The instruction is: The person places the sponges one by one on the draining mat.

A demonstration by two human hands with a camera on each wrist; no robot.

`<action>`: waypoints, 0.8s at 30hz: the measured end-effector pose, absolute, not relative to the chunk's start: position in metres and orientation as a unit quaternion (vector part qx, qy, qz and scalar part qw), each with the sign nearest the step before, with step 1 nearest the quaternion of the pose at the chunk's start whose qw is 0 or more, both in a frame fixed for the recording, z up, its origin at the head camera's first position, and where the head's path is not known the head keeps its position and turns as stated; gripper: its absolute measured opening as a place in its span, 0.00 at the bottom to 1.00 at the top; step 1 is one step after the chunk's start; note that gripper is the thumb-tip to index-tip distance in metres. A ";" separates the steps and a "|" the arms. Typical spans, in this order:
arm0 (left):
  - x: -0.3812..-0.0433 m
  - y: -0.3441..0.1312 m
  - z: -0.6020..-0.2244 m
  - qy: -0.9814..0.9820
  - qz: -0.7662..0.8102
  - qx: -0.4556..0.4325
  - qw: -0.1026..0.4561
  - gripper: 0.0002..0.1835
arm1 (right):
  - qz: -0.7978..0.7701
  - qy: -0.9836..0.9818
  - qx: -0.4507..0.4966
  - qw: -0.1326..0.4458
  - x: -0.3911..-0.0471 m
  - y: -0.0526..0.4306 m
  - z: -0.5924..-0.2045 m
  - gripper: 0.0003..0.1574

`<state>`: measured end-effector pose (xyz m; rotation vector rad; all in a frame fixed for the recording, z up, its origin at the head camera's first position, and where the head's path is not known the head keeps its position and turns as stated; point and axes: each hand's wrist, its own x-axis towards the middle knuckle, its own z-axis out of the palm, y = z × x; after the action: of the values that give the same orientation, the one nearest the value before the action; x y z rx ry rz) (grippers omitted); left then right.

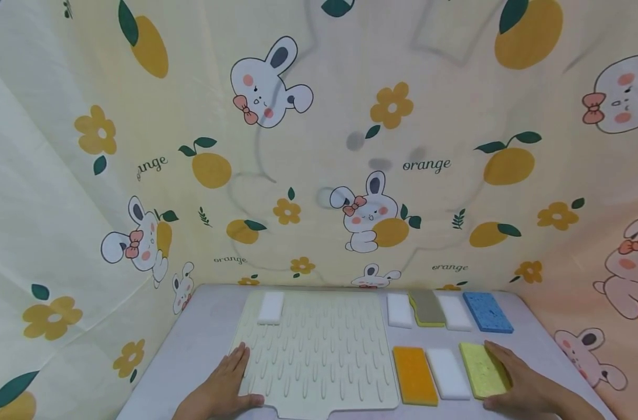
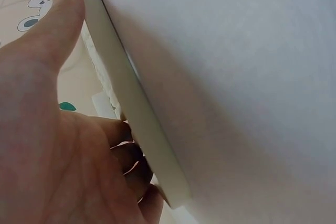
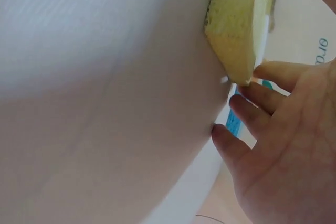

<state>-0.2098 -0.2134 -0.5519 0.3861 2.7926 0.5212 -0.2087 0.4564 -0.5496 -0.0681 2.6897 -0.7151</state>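
My left hand rests against the left edge of a cream ridged drying mat, its thumb near the mat's front edge. In the left wrist view its fingers touch the mat's thick side. A white sponge lies on the mat's back left corner. Over on the right, my right hand spans the right side of a yellow sponge, fingers at its far end and thumb at its near corner. In the right wrist view the extended fingers meet the end of this sponge, which lies on the table.
Beside the yellow sponge lie a white sponge and an orange sponge. Behind them are a white sponge, a wavy grey-and-yellow scouring sponge, another white sponge and a blue sponge. A printed curtain encloses the table.
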 end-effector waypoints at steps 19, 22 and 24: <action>-0.209 -0.214 -0.554 0.964 0.189 0.133 0.134 0.66 | -0.211 0.970 0.009 0.124 -0.204 0.445 -0.537 0.82; -0.209 -0.213 -0.553 0.963 0.193 0.133 0.133 0.66 | -0.202 0.976 0.003 0.085 -0.206 0.441 -0.535 0.81; -0.209 -0.213 -0.551 0.963 0.193 0.134 0.131 0.67 | -0.201 0.978 -0.006 0.057 -0.208 0.436 -0.534 0.80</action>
<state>-0.2085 -0.2130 -0.5514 0.3884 2.7971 0.5590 -0.2076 0.4360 -0.5341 -0.0186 2.9655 -0.6106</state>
